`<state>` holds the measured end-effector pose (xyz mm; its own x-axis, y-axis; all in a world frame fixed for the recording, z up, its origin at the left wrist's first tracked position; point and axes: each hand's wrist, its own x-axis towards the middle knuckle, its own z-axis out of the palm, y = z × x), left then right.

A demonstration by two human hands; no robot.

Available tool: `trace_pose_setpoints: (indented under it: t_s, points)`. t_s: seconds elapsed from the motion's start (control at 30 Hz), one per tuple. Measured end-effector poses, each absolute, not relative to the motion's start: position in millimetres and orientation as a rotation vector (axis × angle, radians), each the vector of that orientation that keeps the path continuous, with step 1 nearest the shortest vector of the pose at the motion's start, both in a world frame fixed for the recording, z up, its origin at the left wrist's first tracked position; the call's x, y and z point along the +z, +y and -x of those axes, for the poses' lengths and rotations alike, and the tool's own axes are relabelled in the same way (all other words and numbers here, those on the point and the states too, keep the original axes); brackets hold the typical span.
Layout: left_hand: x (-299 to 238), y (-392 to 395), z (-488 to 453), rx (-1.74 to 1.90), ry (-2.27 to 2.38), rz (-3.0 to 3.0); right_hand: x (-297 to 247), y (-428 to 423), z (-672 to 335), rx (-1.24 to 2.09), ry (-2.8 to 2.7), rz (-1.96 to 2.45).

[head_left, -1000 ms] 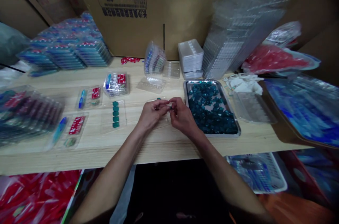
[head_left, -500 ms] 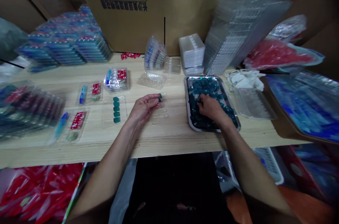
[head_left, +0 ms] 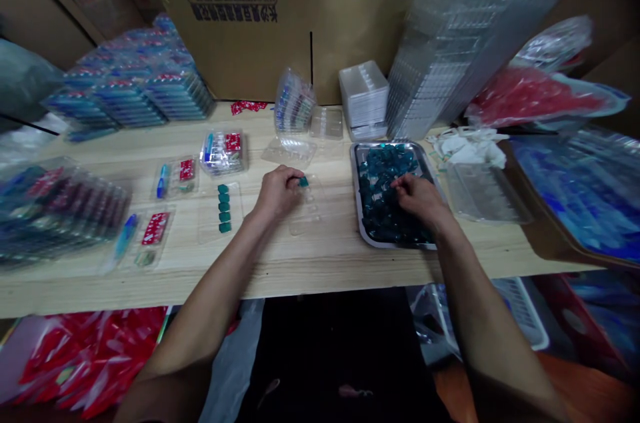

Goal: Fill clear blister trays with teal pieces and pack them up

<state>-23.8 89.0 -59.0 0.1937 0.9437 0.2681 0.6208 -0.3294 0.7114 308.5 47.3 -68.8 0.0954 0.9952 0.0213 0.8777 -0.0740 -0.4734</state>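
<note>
My left hand (head_left: 280,191) is closed, its fingertips at the left edge of a small teal piece (head_left: 303,181). That piece is at the top end of a clear plastic tray (head_left: 306,215) lying on the table. My right hand (head_left: 421,199) is over a metal tray (head_left: 359,220) of loose dark teal pieces (head_left: 387,210). Its thumb and fingers are pinched together; whatever is between them is too small to make out. Left of my left hand, another clear tray (head_left: 207,226) carries a column of several teal pieces (head_left: 224,208).
Filled clear packs (head_left: 155,230) lie at the left, near stacked packages (head_left: 165,100). A tall stack of clear trays (head_left: 430,70) and white boxes (head_left: 364,96) stand behind the metal tray. A cardboard box of blue packets (head_left: 585,190) is at the right.
My right hand has drawn back slightly to the right over the metal tray, fingertips pinched. My left hand has turned more knuckles-up beside the teal piece.
</note>
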Motion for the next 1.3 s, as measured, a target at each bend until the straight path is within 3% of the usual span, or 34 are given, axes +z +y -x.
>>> trace_pose_setpoints:
  t_s: [0.27,0.63,0.83,1.0,1.3]
  points:
    - [-77.7,93.3,15.2,0.714,1.435,-2.323,-71.2,40.7,-284.5,0.31,-2.019,1.946]
    - [-98.4,69.2,20.6,1.011,1.236,-2.177,-62.7,37.6,-272.8,0.288,-1.679,1.859]
    - [-97.6,74.5,23.4,1.008,1.282,-1.926,-50.4,28.8,-243.8,0.627,-1.647,1.684]
    - [-101.3,83.7,24.9,1.052,1.267,-1.647,-58.3,10.3,-171.4,0.765,-1.988,1.404]
    - [-97.7,81.0,25.6,1.079,1.227,-1.471,-69.7,11.9,-131.1,0.883,-1.75,1.693]
